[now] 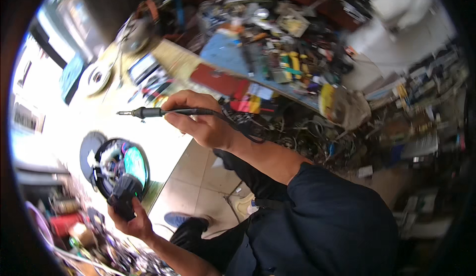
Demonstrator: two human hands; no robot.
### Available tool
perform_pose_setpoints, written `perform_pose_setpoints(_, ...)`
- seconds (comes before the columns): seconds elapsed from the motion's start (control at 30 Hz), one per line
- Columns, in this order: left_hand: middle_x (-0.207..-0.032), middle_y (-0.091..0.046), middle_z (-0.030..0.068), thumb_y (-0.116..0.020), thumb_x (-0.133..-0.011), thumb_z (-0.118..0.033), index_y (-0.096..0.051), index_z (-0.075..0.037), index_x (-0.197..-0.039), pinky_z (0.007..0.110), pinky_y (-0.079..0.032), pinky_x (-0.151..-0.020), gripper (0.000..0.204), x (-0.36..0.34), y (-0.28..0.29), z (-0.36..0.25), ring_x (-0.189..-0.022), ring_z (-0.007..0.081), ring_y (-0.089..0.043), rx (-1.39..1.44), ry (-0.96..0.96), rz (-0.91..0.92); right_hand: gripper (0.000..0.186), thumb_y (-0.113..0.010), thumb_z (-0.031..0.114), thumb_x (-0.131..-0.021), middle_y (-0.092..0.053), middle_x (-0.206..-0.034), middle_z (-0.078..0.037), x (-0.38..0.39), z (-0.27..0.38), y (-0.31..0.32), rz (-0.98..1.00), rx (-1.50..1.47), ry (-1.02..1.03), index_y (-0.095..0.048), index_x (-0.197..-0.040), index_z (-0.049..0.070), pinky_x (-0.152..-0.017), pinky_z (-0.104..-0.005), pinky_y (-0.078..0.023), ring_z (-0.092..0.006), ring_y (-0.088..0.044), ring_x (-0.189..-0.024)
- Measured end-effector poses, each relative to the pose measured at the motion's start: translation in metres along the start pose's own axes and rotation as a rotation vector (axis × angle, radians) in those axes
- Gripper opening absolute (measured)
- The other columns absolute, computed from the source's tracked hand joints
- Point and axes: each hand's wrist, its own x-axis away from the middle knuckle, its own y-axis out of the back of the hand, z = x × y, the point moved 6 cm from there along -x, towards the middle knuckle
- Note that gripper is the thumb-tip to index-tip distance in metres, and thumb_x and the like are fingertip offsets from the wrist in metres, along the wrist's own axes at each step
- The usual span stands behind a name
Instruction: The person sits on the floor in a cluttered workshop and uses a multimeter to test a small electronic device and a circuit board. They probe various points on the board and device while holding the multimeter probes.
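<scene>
My right hand point(196, 120) grips a black soldering iron point(146, 112), tip pointing left, its cord running back along my forearm. Below and left of it, an opened round dark appliance point(109, 159), with wires and a green circuit board point(134, 164) inside, rests on the bright bench point(166, 157) beside a dark grey round cover point(89, 162). My left hand point(131, 219) holds a black boxy object point(124, 194) with a small green light at the lower edge of the appliance; what exactly it is, I cannot tell.
Tools and small cases point(146, 72) and a white spool point(94, 80) lie up the bench. A blue-topped surface point(218, 53) carries piled parts and tools. Clutter point(411, 132) fills the right side and the lower left point(74, 226). A tiled floor point(191, 186) shows below.
</scene>
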Motion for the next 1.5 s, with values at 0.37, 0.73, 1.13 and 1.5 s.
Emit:
perform_pose_setpoints(0.37,-0.134,-0.061,0.0182,-0.081,-0.087,-0.014,-0.050,0.003,-0.141,0.038,-0.046,-0.105,0.065,0.007,-0.050,-0.035,-0.119,0.0267,-0.059,0.115,0.114,0.170,0.018,-0.069,0.014,-0.097,-0.068,-0.086,-0.010,0.204,0.229,0.323,-0.829,-0.028,0.112,-0.061,-0.112,0.009,-0.049,-0.0236,-0.033,-0.0073,-0.042,-0.055)
perform_pose_setpoints(0.73,-0.132,-0.061,0.0192,-0.080,-0.086,-0.016,-0.050,0.004,-0.140,0.040,-0.048,-0.103,0.065,0.057,-0.054,-0.110,-0.118,0.0283,-0.060,0.008,0.002,0.285,0.015,-0.067,0.019,-0.098,-0.070,-0.086,-0.013,0.305,0.136,0.680,-1.246,-0.455,0.078,-0.057,-0.103,0.009,-0.052,-0.0270,-0.043,-0.0136,-0.055,-0.057)
perform_pose_setpoints(1.13,-0.129,-0.065,0.0197,-0.078,-0.087,-0.012,-0.047,0.005,-0.143,0.041,-0.047,-0.105,0.066,0.134,-0.006,-0.067,-0.116,0.0288,-0.063,-0.099,0.150,0.239,0.014,-0.064,0.021,-0.103,-0.074,-0.095,-0.012,0.258,0.000,0.766,-1.350,-0.681,-0.091,-0.062,-0.113,0.012,-0.044,-0.0195,-0.044,-0.0084,-0.056,-0.054)
perform_pose_setpoints(1.5,-0.123,-0.066,0.0191,-0.075,-0.086,-0.008,-0.052,0.003,-0.137,0.041,-0.049,-0.101,0.057,0.142,-0.035,-0.115,-0.111,0.0285,-0.065,-0.006,0.106,0.330,0.019,-0.074,0.026,-0.096,-0.074,-0.095,-0.005,0.255,-0.015,0.766,-1.497,-0.648,-0.149,-0.065,-0.105,0.013,-0.041,-0.0191,-0.035,-0.0065,-0.052,-0.052)
